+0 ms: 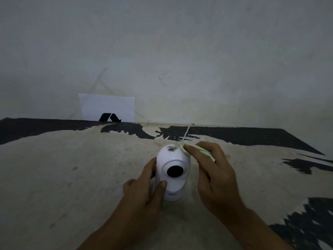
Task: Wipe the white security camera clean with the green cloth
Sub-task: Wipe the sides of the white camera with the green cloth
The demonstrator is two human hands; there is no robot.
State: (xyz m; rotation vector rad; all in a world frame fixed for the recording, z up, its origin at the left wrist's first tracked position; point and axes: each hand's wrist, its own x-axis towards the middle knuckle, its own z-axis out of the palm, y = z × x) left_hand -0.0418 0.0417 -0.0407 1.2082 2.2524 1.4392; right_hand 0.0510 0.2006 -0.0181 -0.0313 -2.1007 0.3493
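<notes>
The white security camera point(172, 159) stands upright on the worn table point(72, 177), its round black lens facing me. A dark patch of dirt sits on its domed top. My left hand point(144, 188) grips the camera's lower body, thumb on the front and fingers around the left side. My right hand point(214, 175) holds the folded pale green cloth point(201, 150) between thumb and fingers, its front edge touching the upper right of the dome, just beside the dirt. A thin white cord runs from behind the camera to the table's far edge.
A white card with a black logo point(108, 109) leans against the wall at the table's back left. The tabletop is beige where its black coating point(252, 136) has peeled. The grey wall rises right behind the table.
</notes>
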